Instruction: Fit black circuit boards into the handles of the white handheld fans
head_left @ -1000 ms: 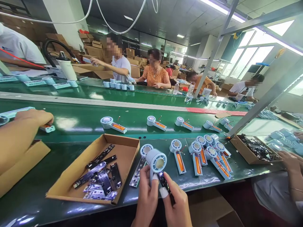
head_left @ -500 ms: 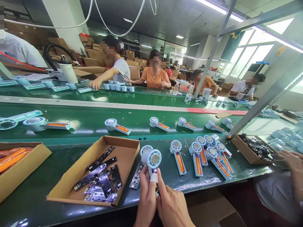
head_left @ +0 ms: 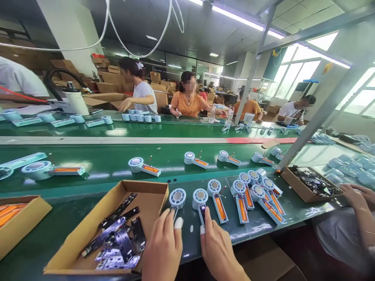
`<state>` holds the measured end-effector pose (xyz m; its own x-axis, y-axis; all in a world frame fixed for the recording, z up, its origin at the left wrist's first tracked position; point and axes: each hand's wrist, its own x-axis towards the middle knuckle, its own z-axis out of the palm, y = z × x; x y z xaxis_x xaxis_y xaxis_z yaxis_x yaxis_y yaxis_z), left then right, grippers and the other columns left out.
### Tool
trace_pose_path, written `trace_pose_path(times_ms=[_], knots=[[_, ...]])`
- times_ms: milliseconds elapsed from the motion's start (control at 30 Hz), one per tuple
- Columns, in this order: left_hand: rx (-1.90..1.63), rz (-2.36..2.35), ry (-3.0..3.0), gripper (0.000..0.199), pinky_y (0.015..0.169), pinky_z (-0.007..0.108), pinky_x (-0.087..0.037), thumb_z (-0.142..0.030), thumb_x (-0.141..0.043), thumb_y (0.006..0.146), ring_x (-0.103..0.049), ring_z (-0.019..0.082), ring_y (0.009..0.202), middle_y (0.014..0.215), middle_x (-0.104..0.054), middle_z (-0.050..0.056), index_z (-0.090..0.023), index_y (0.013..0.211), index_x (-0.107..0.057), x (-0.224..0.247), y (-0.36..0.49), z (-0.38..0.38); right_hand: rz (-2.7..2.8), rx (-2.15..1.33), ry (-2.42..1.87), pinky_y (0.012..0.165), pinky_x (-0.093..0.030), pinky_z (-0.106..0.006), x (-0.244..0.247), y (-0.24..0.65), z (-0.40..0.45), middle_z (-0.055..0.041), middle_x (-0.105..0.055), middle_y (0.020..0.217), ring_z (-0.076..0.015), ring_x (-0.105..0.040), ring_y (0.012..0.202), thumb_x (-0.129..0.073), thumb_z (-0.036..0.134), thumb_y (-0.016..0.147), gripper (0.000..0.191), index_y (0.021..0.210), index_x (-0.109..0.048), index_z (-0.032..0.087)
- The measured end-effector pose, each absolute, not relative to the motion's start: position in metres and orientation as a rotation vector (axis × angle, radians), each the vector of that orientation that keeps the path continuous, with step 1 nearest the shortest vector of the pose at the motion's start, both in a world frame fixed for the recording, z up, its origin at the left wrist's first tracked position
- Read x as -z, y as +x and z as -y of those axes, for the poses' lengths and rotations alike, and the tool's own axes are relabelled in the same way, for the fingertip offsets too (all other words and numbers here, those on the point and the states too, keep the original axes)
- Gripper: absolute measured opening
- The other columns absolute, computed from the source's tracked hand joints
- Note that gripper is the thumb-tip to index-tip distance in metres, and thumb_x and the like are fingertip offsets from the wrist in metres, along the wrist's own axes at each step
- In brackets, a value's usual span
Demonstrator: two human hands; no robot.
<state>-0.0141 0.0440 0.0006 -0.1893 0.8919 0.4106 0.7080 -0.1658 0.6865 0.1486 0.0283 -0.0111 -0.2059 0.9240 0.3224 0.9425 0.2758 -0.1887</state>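
Observation:
My left hand point(head_left: 163, 245) is closed around the handle of a light-blue handheld fan point(head_left: 177, 198), whose round head faces up at the bench edge. A white cover sits on my left thumb. Beside it, my right hand point(head_left: 217, 246) grips the handle of a second light-blue handheld fan point(head_left: 200, 197). A dark circuit board point(head_left: 202, 210) with a small lit display shows in that handle, partly under my fingers. Both handles are largely hidden by my hands. To the right lies another fan point(head_left: 215, 187) with an orange battery in its open handle.
A cardboard tray point(head_left: 63, 244) of circuit boards stands left, beside a box point(head_left: 35, 218) of orange parts. Clustered fans point(head_left: 258, 191) lie right, before a box point(head_left: 293, 189) of dark parts. Fans line the green belt point(head_left: 102, 160). A co-worker's hand point(head_left: 356, 195) is far right; people sit opposite.
My hands were together on one raised fan; now they are apart. The right hand holds one fan lower and to the right, and the left hand grips the other. The view has shifted slightly.

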Motion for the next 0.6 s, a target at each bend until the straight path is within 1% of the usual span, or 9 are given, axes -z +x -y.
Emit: trace_pose_path(times_ms=[100, 200, 267, 333, 400, 433, 467, 533, 600], knots=[[-1.026, -1.968, 1.872, 0.05, 0.09, 0.055, -0.055, -0.046, -0.037, 0.088, -0.069, 0.042, 0.107, 0.114, -0.073, 0.026, -0.012, 0.104, -0.07, 0.008, -0.021, -0.051, 2.319, 0.071, -1.701, 0.064, -0.056, -0.034, -0.006, 0.146, -0.045, -0.0148, -0.071, 0.088, -0.0287, -0.07, 0.075, -0.051, 0.013, 0.087, 0.061, 0.148, -0.042, 0.006], [-0.974, -1.834, 1.78, 0.055, 0.091, 0.05, -0.056, -0.052, -0.035, 0.087, -0.07, 0.038, 0.11, 0.119, -0.074, 0.021, -0.015, 0.104, -0.072, 0.017, -0.022, -0.058, 2.423, 0.018, -1.632, 0.073, -0.058, -0.04, -0.032, 0.143, -0.059, -0.0192, -0.07, 0.102, -0.0325, -0.07, 0.089, -0.058, 0.025, 0.089, 0.054, 0.14, -0.051, 0.005], [-1.014, -1.758, 1.697, 0.055, 0.093, 0.05, -0.056, -0.056, -0.038, 0.083, -0.07, 0.038, 0.11, 0.118, -0.075, 0.019, -0.018, 0.1, -0.073, 0.023, -0.023, -0.064, 2.477, -0.068, -1.6, 0.074, -0.059, -0.043, -0.042, 0.138, -0.066, -0.0203, -0.07, 0.104, -0.034, -0.07, 0.091, -0.059, 0.036, 0.091, 0.053, 0.132, -0.057, 0.003], [-1.087, -1.7, 1.568, 0.055, 0.094, 0.049, -0.055, -0.059, -0.04, 0.081, -0.069, 0.038, 0.111, 0.114, -0.076, 0.017, -0.019, 0.095, -0.074, 0.029, -0.026, -0.07, 2.483, -0.149, -1.598, 0.072, -0.06, -0.046, -0.036, 0.126, -0.072, -0.0236, -0.07, 0.105, -0.0367, -0.07, 0.092, -0.061, 0.05, 0.088, 0.062, 0.127, -0.061, 0.001], [-1.146, -1.641, 1.417, 0.055, 0.097, 0.049, -0.054, -0.061, -0.039, 0.08, -0.068, 0.038, 0.113, 0.109, -0.078, 0.015, -0.021, 0.091, -0.074, 0.035, -0.03, -0.076, 2.379, -0.145, -1.661, 0.072, -0.059, -0.051, -0.015, 0.106, -0.078, -0.0322, -0.066, 0.116, -0.0418, -0.069, 0.098, -0.068, 0.06, 0.078, 0.083, 0.13, -0.057, -0.003], [-1.162, -1.619, 1.354, 0.055, 0.099, 0.049, -0.053, -0.062, -0.038, 0.081, -0.067, 0.038, 0.116, 0.108, -0.079, 0.014, -0.021, 0.09, -0.074, 0.038, -0.031, -0.079, 2.239, -0.087, -1.768, 0.074, -0.059, -0.055, -0.001, 0.093, -0.081, -0.0378, -0.061, 0.124, -0.0446, -0.067, 0.102, -0.072, 0.056, 0.077, 0.087, 0.134, -0.053, -0.006], [-1.173, -1.606, 1.311, 0.056, 0.101, 0.051, -0.052, -0.063, -0.037, 0.081, -0.065, 0.038, 0.118, 0.108, -0.079, 0.014, -0.022, 0.09, -0.074, 0.04, -0.033, -0.08, 2.093, -0.031, -1.888, 0.075, -0.058, -0.058, 0.014, 0.08, -0.084, -0.0412, -0.057, 0.128, -0.0465, -0.066, 0.103, -0.074, 0.048, 0.077, 0.083, 0.135, -0.052, -0.007], [-1.172, -1.573, 1.308, 0.055, 0.105, 0.051, -0.049, -0.061, -0.036, 0.084, -0.063, 0.037, 0.121, 0.111, -0.077, 0.014, -0.021, 0.093, -0.074, 0.045, -0.036, -0.081, 1.912, 0.065, -2.028, 0.081, -0.056, -0.062, 0.038, 0.059, -0.087, -0.0396, -0.057, 0.131, -0.0475, -0.064, 0.111, -0.07, 0.025, 0.08, 0.065, 0.136, -0.053, -0.004], [-1.202, -1.556, 1.396, 0.051, 0.107, 0.05, -0.048, -0.055, -0.038, 0.088, -0.062, 0.034, 0.123, 0.118, -0.075, 0.013, -0.021, 0.102, -0.073, 0.049, -0.038, -0.079, 1.872, 0.118, -2.048, 0.085, -0.056, -0.061, 0.049, 0.052, -0.089, -0.0387, -0.058, 0.13, -0.0461, -0.063, 0.114, -0.065, 0.011, 0.08, 0.062, 0.137, -0.051, -0.005]])
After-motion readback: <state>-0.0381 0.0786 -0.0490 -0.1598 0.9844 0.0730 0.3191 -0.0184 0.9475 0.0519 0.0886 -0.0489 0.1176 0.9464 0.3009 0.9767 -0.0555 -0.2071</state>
